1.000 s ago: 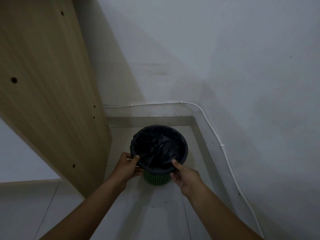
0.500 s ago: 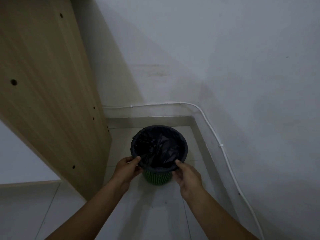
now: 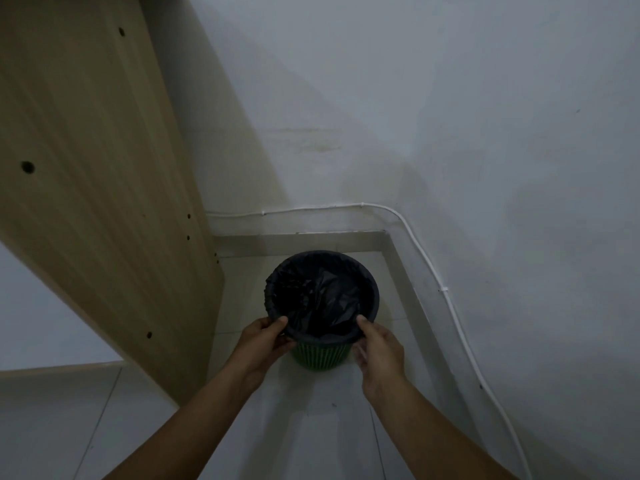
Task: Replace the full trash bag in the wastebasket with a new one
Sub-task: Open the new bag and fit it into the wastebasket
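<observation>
A small green ribbed wastebasket stands on the tiled floor in the room's corner. A black trash bag lines it, its edge folded down over the rim. My left hand grips the near-left part of the bag-covered rim, thumb on top. My right hand holds the near-right part of the rim, thumb on the bag's edge and fingers curled below it. The bag's inside is dark and crumpled; what it holds cannot be seen.
A tall wooden panel stands close on the left of the basket. White walls meet behind it, with a white cable clipped along them above the skirting. Pale floor tiles stretch toward me.
Both hands have shifted slightly along the near rim of the basket, staying on the bag's folded edge. The basket has not moved.
</observation>
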